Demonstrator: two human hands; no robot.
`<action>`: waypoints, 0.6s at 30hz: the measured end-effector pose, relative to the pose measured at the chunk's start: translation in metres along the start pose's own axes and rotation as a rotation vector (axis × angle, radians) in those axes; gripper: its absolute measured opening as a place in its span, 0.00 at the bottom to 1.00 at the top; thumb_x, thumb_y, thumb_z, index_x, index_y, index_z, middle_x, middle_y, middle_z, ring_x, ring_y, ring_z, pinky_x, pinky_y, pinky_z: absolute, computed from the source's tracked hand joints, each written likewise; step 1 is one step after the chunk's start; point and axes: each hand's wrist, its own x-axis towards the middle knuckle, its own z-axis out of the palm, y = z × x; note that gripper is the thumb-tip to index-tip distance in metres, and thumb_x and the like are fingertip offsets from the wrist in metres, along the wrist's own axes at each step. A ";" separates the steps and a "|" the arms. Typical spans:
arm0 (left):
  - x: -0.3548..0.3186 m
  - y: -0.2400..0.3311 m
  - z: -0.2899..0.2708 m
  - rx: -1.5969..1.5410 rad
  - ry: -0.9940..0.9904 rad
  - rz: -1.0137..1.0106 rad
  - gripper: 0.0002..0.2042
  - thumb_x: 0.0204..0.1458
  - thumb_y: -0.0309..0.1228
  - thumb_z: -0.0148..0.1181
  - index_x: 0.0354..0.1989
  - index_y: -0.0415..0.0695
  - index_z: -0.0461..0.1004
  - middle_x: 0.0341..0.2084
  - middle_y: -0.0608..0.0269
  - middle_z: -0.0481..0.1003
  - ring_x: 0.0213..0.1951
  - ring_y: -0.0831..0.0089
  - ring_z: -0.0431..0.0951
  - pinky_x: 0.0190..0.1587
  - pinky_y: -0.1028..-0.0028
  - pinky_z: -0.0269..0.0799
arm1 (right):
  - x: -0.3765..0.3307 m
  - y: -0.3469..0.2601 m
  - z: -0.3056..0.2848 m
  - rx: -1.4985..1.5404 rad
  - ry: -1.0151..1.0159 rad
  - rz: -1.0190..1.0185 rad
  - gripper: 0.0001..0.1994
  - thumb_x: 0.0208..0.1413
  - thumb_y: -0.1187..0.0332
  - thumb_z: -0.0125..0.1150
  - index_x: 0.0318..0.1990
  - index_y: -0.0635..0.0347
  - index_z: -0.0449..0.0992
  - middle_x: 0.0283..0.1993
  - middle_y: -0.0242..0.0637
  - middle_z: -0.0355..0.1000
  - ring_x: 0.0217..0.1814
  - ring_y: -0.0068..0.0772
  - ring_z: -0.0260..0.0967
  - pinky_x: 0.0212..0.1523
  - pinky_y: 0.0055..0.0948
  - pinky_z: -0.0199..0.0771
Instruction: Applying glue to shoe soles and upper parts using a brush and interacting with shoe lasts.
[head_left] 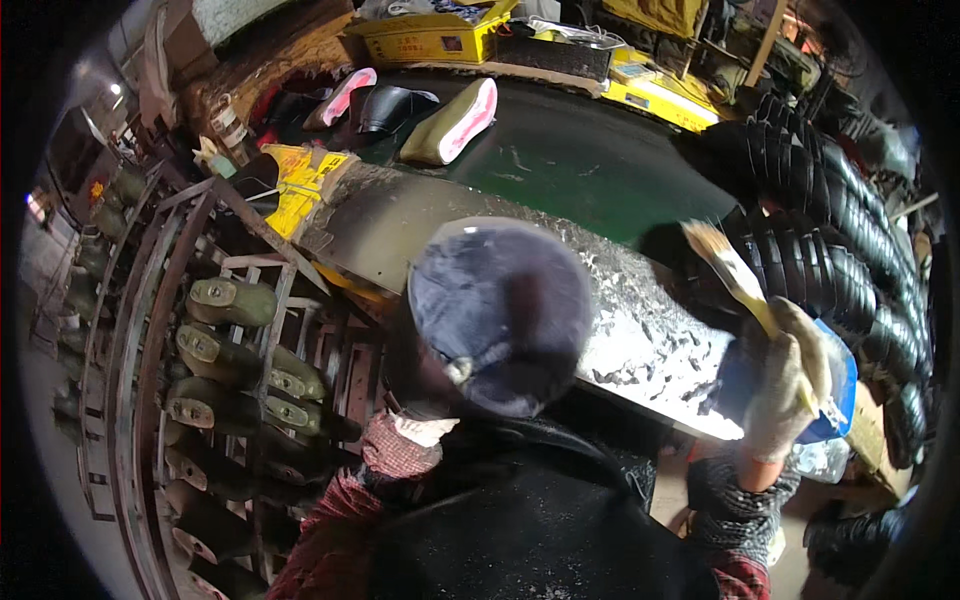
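Note:
At lower left, my left hand (405,445), in a reddish knitted glove with a pale cuff, is closed at the underside of a dark rounded piece (500,310). That piece has a smooth, hazy grey face turned up toward me, and it hides most of my fingers. I cannot make out its exact kind. On the right, my right hand (785,400) wears a pale glove and grips a flat paintbrush (735,275) by its yellowish handle. The bristles point up and to the left. A blue tub (845,385) is right behind this hand.
Metal racks (205,240) at left hold several olive shoe lasts (232,302). Shoes with pink-white bottoms (470,120) lie on the dark bench (590,150). Stacked black shoe uppers (810,265) line the right side. Yellow crates (425,42) stand at the back. White residue (650,350) covers the bench's near edge.

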 end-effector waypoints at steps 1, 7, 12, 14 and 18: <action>-0.004 -0.002 -0.003 -0.026 0.002 -0.011 0.33 0.51 0.31 0.61 0.64 0.44 0.52 0.59 0.56 0.62 0.58 0.60 0.65 0.60 0.61 0.64 | 0.005 0.006 0.019 0.094 -0.043 -0.075 0.11 0.57 0.74 0.55 0.45 0.72 0.74 0.47 0.50 0.74 0.47 0.39 0.74 0.47 0.33 0.77; -0.031 -0.009 -0.030 -0.150 0.074 -0.048 0.30 0.51 0.31 0.60 0.62 0.43 0.55 0.57 0.56 0.63 0.57 0.60 0.66 0.58 0.61 0.65 | 0.028 0.014 0.097 0.200 -0.312 0.403 0.11 0.58 0.72 0.57 0.46 0.69 0.76 0.39 0.40 0.76 0.37 0.24 0.73 0.39 0.21 0.71; -0.034 -0.006 -0.047 -0.215 0.051 -0.115 0.28 0.52 0.32 0.60 0.60 0.42 0.57 0.55 0.56 0.64 0.55 0.61 0.67 0.57 0.62 0.66 | -0.044 0.052 0.028 0.113 -0.237 0.397 0.10 0.59 0.69 0.58 0.40 0.69 0.76 0.30 0.37 0.75 0.24 0.17 0.67 0.24 0.16 0.67; -0.034 -0.005 -0.042 -0.221 0.037 -0.142 0.27 0.52 0.32 0.60 0.60 0.42 0.58 0.54 0.56 0.65 0.55 0.61 0.67 0.56 0.62 0.66 | -0.036 0.035 0.029 0.131 -0.069 0.385 0.10 0.60 0.70 0.56 0.40 0.69 0.76 0.31 0.37 0.76 0.25 0.18 0.68 0.25 0.16 0.68; -0.031 -0.020 -0.024 -0.175 0.004 -0.202 0.25 0.52 0.33 0.59 0.58 0.42 0.60 0.53 0.56 0.66 0.54 0.62 0.68 0.55 0.63 0.67 | 0.017 -0.003 0.092 -0.118 -0.279 0.093 0.11 0.59 0.71 0.54 0.45 0.66 0.76 0.33 0.39 0.76 0.27 0.23 0.71 0.28 0.22 0.72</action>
